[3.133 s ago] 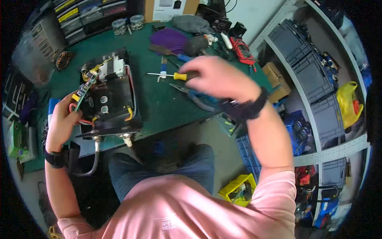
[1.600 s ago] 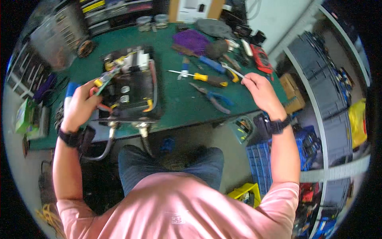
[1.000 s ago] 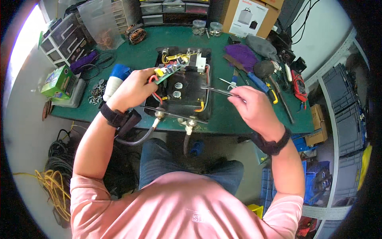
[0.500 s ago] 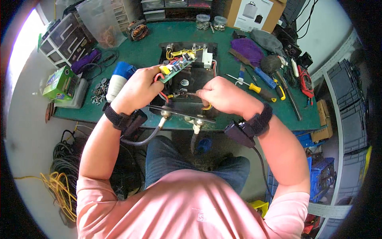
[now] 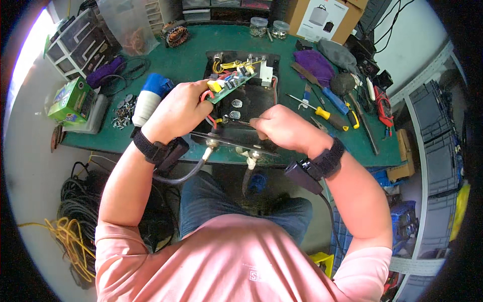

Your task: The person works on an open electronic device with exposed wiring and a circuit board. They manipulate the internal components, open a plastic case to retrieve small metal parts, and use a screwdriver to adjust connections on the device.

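My left hand (image 5: pixel 181 108) grips the edge of a green circuit board (image 5: pixel 232 86), tilted over an open black housing (image 5: pixel 256 100) with red and yellow wires. Closed around a slim metal wrench (image 5: pixel 240 121), my right hand (image 5: pixel 280 130) holds the tool's head low inside the housing, by a yellow-sleeved wire lug; whether it is seated on a fastener I cannot tell. Two thick cables (image 5: pixel 188 174) leave metal fittings on the housing's near side. A blue-and-white cylinder (image 5: pixel 148 103) lies just left of my left hand.
Right of the housing lie a yellow screwdriver (image 5: pixel 324 114), pliers, a steel bar, purple cloth (image 5: pixel 314 64) and red-cased meter (image 5: pixel 383 108). Loose fasteners (image 5: pixel 124 113), a green box (image 5: pixel 70 103) and drawer units line the left. A cardboard box (image 5: pixel 332 15) stands behind; shelving with crates is at right.
My right hand took a metal wrench from among the tools and moved it left, down into the housing. Over the last half second it has barely moved. My left hand still holds the board.
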Demonstrator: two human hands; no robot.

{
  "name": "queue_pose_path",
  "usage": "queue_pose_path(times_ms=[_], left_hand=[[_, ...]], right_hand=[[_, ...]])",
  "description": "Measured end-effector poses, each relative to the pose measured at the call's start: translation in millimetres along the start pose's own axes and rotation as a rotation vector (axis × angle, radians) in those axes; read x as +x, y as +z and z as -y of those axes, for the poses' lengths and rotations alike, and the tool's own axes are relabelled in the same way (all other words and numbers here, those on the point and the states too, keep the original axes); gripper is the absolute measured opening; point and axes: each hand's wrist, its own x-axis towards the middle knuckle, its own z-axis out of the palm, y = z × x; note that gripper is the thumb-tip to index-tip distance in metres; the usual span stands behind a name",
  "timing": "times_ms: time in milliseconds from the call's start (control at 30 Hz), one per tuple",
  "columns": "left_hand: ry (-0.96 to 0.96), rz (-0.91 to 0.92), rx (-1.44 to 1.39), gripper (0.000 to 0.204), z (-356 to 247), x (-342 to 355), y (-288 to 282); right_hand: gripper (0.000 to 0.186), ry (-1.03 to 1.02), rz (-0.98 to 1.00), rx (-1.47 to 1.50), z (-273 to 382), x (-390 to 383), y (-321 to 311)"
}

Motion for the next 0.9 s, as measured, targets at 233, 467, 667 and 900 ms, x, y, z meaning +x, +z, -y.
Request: queue_pose_path(times_ms=[233,467,667,900], left_hand=[[-0.006,0.021,0.025,0.037,13.4,-1.3,2.5],[0.027,-0.030,0.086,0.044,18.2,-2.3,5.6],[0.023,-0.036,0.072,0.044,20.5,-2.0,7.8],[0.008,-0.020,0.039,0.037,16.7,-2.7,4.8]], right_hand=[[0.041,0.047,0.029,0.061,0.9,2.4,-4.2],[0.040,0.006,0.005,0.003,-1.2,9.8,-5.3],[0.030,0.032,-0.045,-0.203,18.6,4.0,-6.9],[0.022,-0.389,-0.294,-0.777,19.4,9.4,10.9]])
